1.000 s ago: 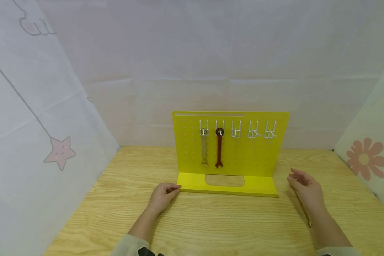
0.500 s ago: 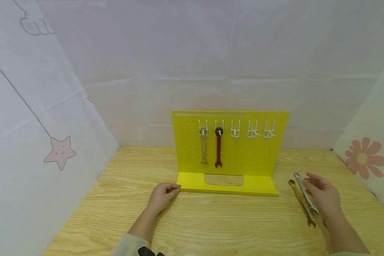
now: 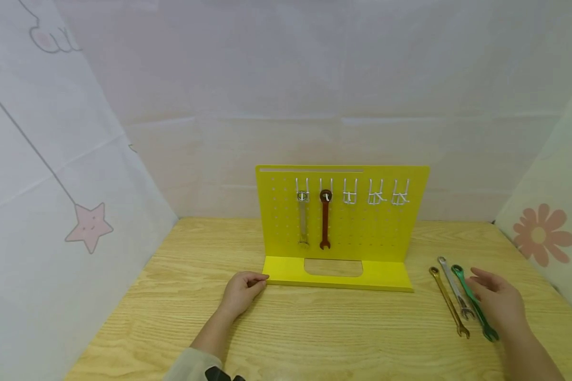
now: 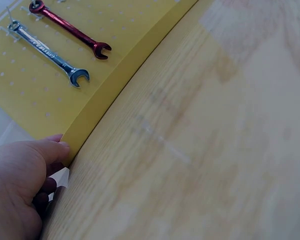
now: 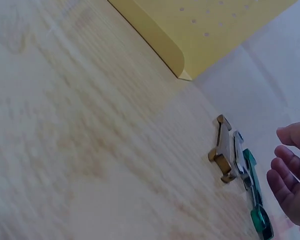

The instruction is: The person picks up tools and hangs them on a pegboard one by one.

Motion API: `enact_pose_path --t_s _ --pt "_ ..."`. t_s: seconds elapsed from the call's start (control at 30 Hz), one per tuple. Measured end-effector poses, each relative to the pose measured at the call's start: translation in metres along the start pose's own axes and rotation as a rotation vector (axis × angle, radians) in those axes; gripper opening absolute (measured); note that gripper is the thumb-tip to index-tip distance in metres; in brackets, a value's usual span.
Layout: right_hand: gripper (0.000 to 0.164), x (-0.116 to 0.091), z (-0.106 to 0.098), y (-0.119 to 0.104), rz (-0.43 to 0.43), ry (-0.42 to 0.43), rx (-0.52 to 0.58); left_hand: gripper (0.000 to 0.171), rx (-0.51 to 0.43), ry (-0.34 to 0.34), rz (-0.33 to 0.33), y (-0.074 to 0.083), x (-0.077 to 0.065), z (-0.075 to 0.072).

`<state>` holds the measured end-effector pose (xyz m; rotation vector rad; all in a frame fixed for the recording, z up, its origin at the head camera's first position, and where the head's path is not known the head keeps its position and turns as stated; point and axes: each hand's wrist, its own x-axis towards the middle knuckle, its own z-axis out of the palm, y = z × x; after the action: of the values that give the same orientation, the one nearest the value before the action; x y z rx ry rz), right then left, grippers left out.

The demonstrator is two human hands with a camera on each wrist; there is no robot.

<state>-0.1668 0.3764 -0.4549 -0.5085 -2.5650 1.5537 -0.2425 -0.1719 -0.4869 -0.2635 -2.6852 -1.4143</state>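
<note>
Metal, I'd judge, makes the green wrench [image 3: 471,296] stiff, tough, somewhat weighty and slick; a pinch at mid-shank looks surest. It lies on the tabletop [image 3: 324,328] just beside the right hand [image 3: 502,307], whose loosely bent fingers hold nothing. The silver wrench [image 3: 455,287] crowds its left side, the gold wrench [image 3: 448,300] beyond, so room is tight there. More shows between them and the yellow pegboard [image 3: 345,233], whose left front corner the left hand [image 3: 240,292] pinches.
</note>
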Motion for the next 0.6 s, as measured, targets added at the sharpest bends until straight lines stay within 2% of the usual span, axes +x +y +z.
enact_pose_path --t_s 0.23,0.6 --pt "0.073 0.0021 -0.0052 0.0052 0.023 -0.009 -0.173 0.014 0.005 0.001 0.003 0.0003 -0.0010 0.0001" --pt "0.071 0.0060 -0.0049 0.0091 0.014 -0.061 -0.234 0.014 0.002 0.004 -0.006 0.0023 -0.0013 -0.0004"
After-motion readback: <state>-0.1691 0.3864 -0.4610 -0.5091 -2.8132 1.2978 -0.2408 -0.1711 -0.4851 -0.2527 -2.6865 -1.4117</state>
